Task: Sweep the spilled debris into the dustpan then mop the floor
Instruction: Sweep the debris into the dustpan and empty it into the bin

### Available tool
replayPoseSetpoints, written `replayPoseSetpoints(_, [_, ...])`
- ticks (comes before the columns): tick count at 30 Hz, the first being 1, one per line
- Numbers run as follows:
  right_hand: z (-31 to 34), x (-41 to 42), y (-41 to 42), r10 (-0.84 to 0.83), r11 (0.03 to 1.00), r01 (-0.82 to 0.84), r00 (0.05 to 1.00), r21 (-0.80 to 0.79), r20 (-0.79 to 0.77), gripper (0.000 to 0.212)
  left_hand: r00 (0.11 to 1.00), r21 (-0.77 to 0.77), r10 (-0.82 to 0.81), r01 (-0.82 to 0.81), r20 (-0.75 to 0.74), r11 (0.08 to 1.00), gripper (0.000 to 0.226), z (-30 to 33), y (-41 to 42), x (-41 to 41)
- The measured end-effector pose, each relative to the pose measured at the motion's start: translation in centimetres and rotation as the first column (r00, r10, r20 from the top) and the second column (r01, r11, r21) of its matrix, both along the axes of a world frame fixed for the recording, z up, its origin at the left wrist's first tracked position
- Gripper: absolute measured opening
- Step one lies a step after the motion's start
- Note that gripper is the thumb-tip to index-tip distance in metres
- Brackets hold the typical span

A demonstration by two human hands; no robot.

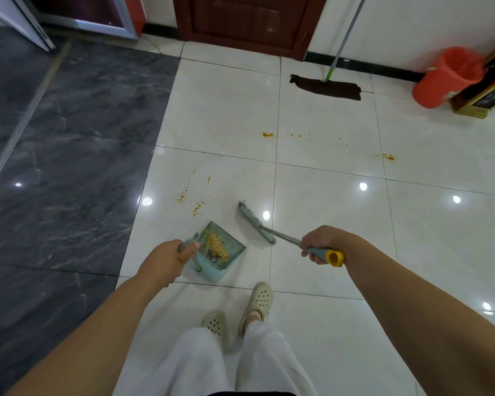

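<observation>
The white tiled floor [326,224] takes up most of the view, with dark marble-patterned flooring [69,138] to the left. A flat mop [326,86] is propped against the far wall, well apart from the work, beside an orange bin [446,78]. The sweeping step is judged to be in hand and partly done. The dustpan [220,252], already loaded with yellowish debris, is held by its handle in the left hand [166,261]. The broom [256,224] is set just to the right of the pan, its handle gripped by the right hand [319,244].

Loose crumbs [192,195] lie just beyond the pan's mouth; further spots [269,134] and a smear [389,157] lie farther off. Next, the broom would need to be reached past the near crumbs and drawn back toward the pan. No readable writing is seen.
</observation>
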State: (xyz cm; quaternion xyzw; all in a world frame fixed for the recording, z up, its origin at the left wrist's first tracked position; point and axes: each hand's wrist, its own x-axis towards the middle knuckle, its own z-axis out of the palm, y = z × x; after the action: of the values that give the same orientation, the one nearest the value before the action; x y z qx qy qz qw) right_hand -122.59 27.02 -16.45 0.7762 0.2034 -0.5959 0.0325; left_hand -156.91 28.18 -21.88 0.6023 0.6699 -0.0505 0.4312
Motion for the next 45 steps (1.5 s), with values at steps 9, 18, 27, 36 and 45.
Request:
replayPoseSetpoints(9, [1.0,-1.5,-2.5,0.001,0.998,-0.007,0.995,-0.056,-0.103,0.019,0.995,-0.056,0.087,-0.084,0.054,0.995,0.049,0.5,-1.3,-1.1])
replayPoseSetpoints(18, [3.6,-3.3,-4.9,-0.02,1.0,0.021,0.999,0.015,-0.043,0.022,0.967,-0.112,0.189,-0.172,0.168,0.979,0.059,2.6,-2.4,-0.1])
replayPoseSetpoints(27, [6.1,-3.3,-6.9,-0.387,0.92,0.39,0.919,0.037,-0.081,0.018,0.943,-0.094,0.169,-0.148,0.287,0.985,0.056,4.8,-3.4,3.7])
replayPoseSetpoints(36, [6.9,3.5,-10.8,-0.582,0.79,0.592,0.806,0.157,-0.109,0.017,0.938,0.003,0.058,-0.063,0.34,0.998,0.055,6.8,-1.1,10.7])
replayPoseSetpoints(45, [6.2,17.5,-9.5,-0.688,0.684,0.711,0.704,0.163,-0.177,0.018,0.968,0.044,-0.082,0.073,0.237,0.996,0.053,7.6,4.3,24.9])
